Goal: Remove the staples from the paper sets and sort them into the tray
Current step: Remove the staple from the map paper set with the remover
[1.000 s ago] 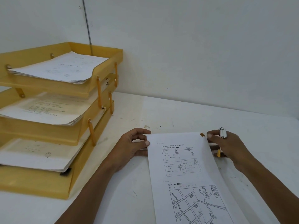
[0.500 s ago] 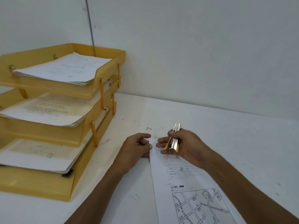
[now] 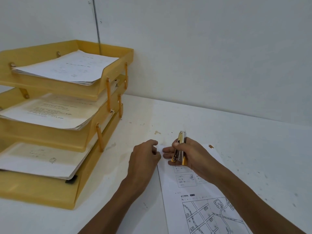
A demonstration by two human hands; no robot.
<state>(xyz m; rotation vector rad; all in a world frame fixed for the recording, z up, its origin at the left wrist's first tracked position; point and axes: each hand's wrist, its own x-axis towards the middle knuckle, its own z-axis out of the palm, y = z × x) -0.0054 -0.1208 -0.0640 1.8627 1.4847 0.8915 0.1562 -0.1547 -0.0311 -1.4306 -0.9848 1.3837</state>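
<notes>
A stapled paper set (image 3: 199, 198) with printed boxes and a street map lies on the white table in front of me. My left hand (image 3: 145, 157) pinches its top left corner flat. My right hand (image 3: 194, 156) is closed around a yellow and silver staple remover (image 3: 179, 149), held upright over the same corner, its lower end touching the paper. The staple itself is hidden by my fingers. A yellow three-tier tray (image 3: 116, 68) with sheets on each level stands at the left.
A small orange-brown speck (image 3: 210, 146) lies by the paper's top right corner. A stain (image 3: 157, 132) marks the table just beyond my hands. The white wall (image 3: 219, 56) rises behind the table.
My right hand has swung the staple remover from the paper's top right corner across to the top left corner, beside my left hand. The left hand has stayed on that corner.
</notes>
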